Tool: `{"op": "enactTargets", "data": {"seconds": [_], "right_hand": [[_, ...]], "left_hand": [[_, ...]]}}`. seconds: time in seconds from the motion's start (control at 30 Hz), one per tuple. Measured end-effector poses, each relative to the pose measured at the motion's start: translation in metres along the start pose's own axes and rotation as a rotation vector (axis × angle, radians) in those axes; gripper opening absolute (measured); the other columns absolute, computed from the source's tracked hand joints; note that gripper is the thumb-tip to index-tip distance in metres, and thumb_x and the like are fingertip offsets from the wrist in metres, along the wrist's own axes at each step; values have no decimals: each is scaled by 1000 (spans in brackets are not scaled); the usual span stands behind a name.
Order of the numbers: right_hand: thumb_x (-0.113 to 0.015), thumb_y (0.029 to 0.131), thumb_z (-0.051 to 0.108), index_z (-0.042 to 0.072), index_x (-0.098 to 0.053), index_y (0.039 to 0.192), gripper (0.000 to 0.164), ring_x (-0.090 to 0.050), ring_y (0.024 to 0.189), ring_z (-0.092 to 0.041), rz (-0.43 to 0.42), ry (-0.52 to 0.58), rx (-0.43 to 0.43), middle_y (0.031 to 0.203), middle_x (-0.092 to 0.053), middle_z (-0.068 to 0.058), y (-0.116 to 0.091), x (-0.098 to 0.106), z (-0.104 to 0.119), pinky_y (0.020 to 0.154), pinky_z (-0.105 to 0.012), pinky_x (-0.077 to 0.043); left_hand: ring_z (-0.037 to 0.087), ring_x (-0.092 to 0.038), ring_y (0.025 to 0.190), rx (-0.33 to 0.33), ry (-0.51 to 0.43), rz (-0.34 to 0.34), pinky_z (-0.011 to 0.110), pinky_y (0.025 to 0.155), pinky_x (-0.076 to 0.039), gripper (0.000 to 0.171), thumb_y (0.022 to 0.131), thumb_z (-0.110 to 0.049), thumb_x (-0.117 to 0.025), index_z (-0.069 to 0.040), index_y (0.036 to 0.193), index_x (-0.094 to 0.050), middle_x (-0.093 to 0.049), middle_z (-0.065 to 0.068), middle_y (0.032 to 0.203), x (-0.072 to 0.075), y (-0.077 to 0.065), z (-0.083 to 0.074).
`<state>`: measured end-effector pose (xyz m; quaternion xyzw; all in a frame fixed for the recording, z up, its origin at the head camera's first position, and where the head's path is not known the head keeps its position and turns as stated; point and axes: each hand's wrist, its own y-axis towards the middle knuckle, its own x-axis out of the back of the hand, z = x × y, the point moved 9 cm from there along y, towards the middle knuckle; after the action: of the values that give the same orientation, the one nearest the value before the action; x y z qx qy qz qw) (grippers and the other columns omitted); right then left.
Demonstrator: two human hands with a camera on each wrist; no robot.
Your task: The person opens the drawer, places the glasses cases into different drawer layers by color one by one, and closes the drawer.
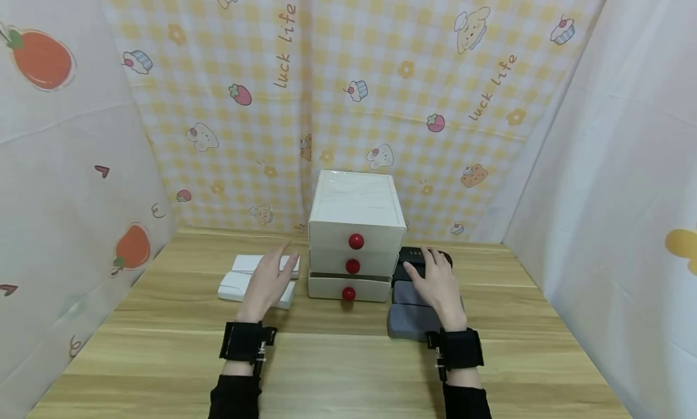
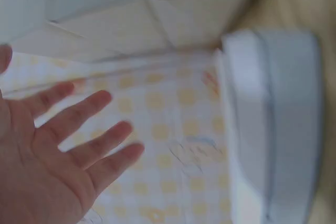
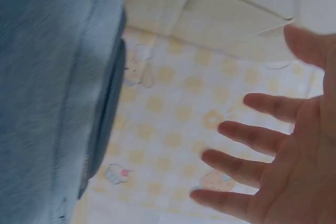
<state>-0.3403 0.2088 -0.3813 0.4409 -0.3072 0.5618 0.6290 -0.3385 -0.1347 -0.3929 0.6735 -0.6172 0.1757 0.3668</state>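
In the head view, my left hand hovers with spread fingers above two white box-like cases. The left wrist view shows its palm free of anything, with a white case beside it. My right hand is held above several dark cases, grey in front and black behind. Its fingers are extended and apart in the right wrist view, where a grey fabric-like case looms blurred at the left. Between the hands stands a white three-drawer cabinet; its bottom drawer sticks out slightly.
Red round knobs mark the cabinet's drawers. A wooden table bears everything. Behind it hangs a yellow checked curtain, with white cloth at the left side and more at the right.
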Motion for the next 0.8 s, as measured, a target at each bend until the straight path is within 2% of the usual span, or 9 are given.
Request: {"op": "enactTargets", "data": {"seconds": [0.07,0.17,0.27,0.33,0.4,0.5,0.67,0.73,0.8], "right_hand": [[-47,97,47,4,-42,140,61,-43,129,-41,-55,40,30,142,-43,-24,0,5,3,103,-56,-36],[-43,98,50,13,-59,122,47,-62,100,-26,-186,36,42,114,-64,-10,15,-11,-24,83,-40,-48],[-38,95,58,25,-64,107,43,-60,79,-12,-287,32,41,93,-65,5,36,-38,-61,69,-31,-44],[-37,93,62,31,-63,105,43,-56,75,-10,-305,41,22,90,-63,9,53,-58,-82,68,-31,-41],[-37,93,64,34,-63,105,42,-55,74,-9,-298,62,41,89,-61,12,62,-65,-83,68,-31,-40],[-37,93,64,35,-63,104,41,-53,67,-8,-261,65,88,85,-61,13,60,-52,-52,63,-31,-40],[-51,93,52,18,-71,94,39,-56,57,-13,-164,144,159,74,-67,-1,20,15,54,49,-30,-39],[-56,92,47,14,-71,90,36,-57,57,-13,-161,122,187,72,-67,-3,8,33,86,47,-26,-37],[-59,92,42,13,-69,85,32,-56,55,-12,-179,63,206,69,-66,-3,4,38,104,45,-24,-36]], "left_hand": [[39,-51,124,-6,-37,-26,54,101,-40,63,101,-51,-27,-3,137,-45,-55,21,133,7,2,-9],[35,-64,93,-19,-74,-57,45,81,-49,58,103,-47,-26,-3,115,-61,-67,20,108,20,10,-23],[28,-62,77,-36,-91,-62,39,71,-48,56,103,-46,-27,-5,96,-64,-69,16,91,33,22,-37],[28,-62,78,-45,-96,-40,40,73,-49,56,103,-46,-27,-4,100,-65,-69,16,91,39,30,-45],[30,-64,85,-52,-88,-8,43,78,-50,56,103,-46,-28,-3,106,-64,-70,16,94,43,37,-53],[32,-65,91,-60,-51,51,45,82,-49,59,102,-47,-27,-2,111,-64,-70,17,97,44,46,-62],[28,-64,84,-62,31,136,38,75,-47,60,101,-51,-28,-5,100,-66,-70,15,94,40,58,-73],[26,-63,81,-54,50,165,36,72,-46,59,101,-52,-30,-5,98,-66,-70,14,92,38,61,-75],[23,-61,76,-43,63,185,33,68,-45,58,100,-52,-31,-5,96,-66,-68,13,86,36,64,-76]]}}
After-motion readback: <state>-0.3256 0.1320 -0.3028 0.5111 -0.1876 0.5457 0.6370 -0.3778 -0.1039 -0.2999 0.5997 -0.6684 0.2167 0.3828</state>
